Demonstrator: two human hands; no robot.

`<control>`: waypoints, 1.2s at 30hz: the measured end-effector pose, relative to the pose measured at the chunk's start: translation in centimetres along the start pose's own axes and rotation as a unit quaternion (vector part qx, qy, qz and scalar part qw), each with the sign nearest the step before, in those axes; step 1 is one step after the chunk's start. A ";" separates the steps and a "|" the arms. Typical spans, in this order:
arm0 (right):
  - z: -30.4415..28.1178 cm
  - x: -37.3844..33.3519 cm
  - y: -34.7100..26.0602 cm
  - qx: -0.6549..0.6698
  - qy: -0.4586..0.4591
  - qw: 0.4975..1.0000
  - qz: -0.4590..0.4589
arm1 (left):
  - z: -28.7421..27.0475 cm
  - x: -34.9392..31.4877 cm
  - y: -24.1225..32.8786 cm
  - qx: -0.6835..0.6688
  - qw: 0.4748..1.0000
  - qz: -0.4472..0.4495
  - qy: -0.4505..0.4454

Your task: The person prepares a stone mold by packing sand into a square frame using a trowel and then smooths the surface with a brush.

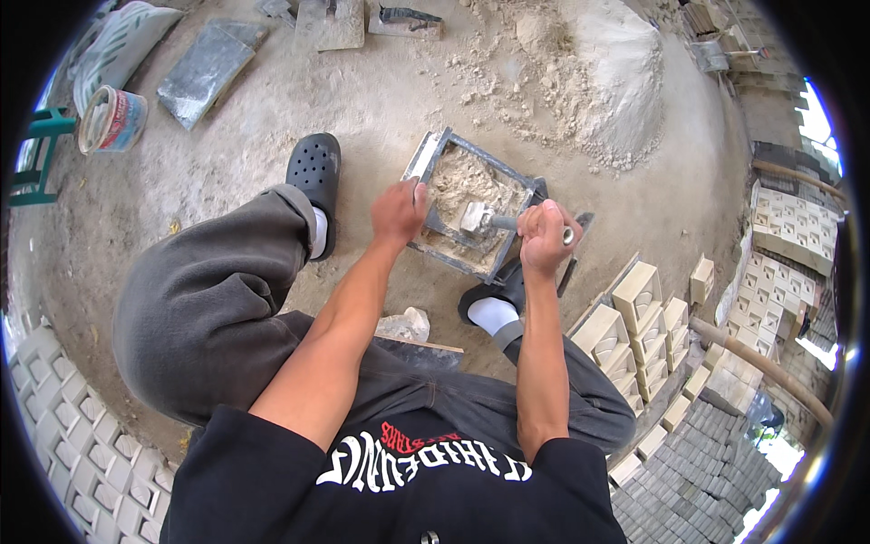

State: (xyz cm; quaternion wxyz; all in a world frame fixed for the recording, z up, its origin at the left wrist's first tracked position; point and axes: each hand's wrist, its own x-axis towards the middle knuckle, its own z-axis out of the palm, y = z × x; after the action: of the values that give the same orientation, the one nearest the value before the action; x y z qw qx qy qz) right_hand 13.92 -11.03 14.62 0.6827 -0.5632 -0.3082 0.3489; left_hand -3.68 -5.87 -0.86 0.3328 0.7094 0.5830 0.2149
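A square dark metal mould frame [487,157] lies on the ground between my feet, filled with loose pale, crumbly mix [467,186]. My left hand [399,210] is closed on the frame's left side. My right hand [547,238] is wrapped round the grey pipe-like handle of a hammer [475,218], near its hollow end. The hammer's powder-caked head rests on or just over the mix, slightly right of the middle; I cannot tell whether it touches.
A heap of pale powder [616,82] lies beyond the mould. Cast blocks [634,317] stand stacked at the right, beside a wooden pole [766,367]. A bucket [113,120] and a flat board [208,72] sit far left. More patterned blocks [82,444] fill the near left.
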 end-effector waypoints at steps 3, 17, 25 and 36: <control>1.1 0.3 -2.0 -0.032 0.010 0.999 -0.017 | -0.5 0.0 -0.2 0.005 1.000 0.004 -0.003; 0.0 1.9 -1.9 -0.018 -0.014 0.997 -0.067 | -0.1 -0.2 -0.3 -0.003 1.000 0.002 0.009; 1.1 3.1 -1.9 -0.021 -0.022 0.999 -0.026 | -0.3 -0.1 -0.9 0.008 1.000 -0.005 0.000; 1.4 3.5 -2.5 -0.016 -0.025 0.998 -0.056 | -0.2 -0.1 -0.9 -0.013 0.999 0.005 0.039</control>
State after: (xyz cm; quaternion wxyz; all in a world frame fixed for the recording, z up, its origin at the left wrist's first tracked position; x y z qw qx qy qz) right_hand 15.06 -7.70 17.40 0.6847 -0.5467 -0.3616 0.3188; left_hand -4.46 -5.80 -1.34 0.3177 0.6993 0.5890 0.2512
